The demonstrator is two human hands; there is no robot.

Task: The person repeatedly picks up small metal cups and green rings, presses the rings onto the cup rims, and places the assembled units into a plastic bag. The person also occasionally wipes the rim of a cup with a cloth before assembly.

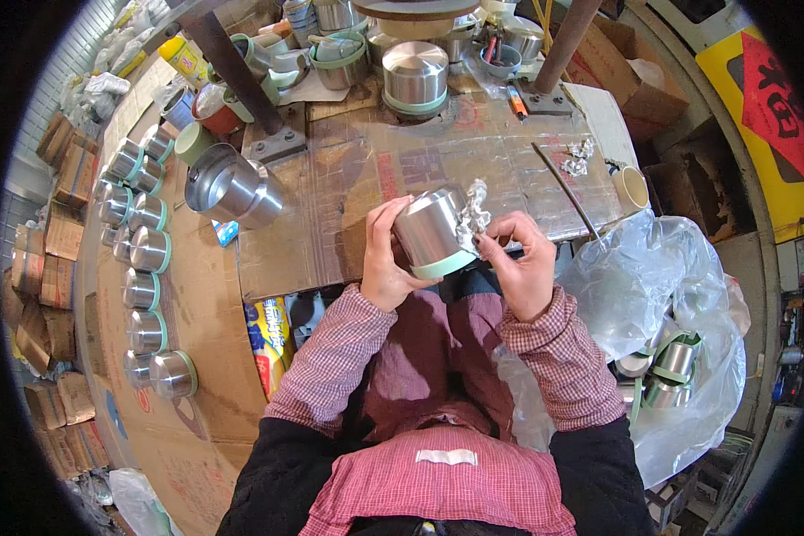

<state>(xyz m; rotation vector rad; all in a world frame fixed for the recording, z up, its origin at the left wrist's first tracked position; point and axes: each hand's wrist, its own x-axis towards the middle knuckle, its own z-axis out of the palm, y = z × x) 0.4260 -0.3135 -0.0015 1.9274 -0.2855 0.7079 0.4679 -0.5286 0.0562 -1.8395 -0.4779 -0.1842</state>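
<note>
My left hand (pixel 382 259) grips a brushed steel canister (pixel 429 230) with a mint-green band at its lower end. The canister is tilted slightly and held above the near edge of the bench, over my lap. On its right side, the thumb and fingers of my right hand (pixel 524 263) pinch a crumpled whitish-grey wad (pixel 473 217), either cloth or paper; I cannot tell which. The wad appears to touch the canister's wall. A similar steel canister (pixel 415 76) stands under the press at the back, its green band downward.
Several steel canisters (pixel 150 250) line the cardboard at left, near a larger steel pot (pixel 234 185). A thin rod (pixel 567 190) and crumpled scraps (pixel 579 157) lie at right. Steel press posts (pixel 563 45) rise behind. A clear plastic bag (pixel 697 357) holds more cups at lower right.
</note>
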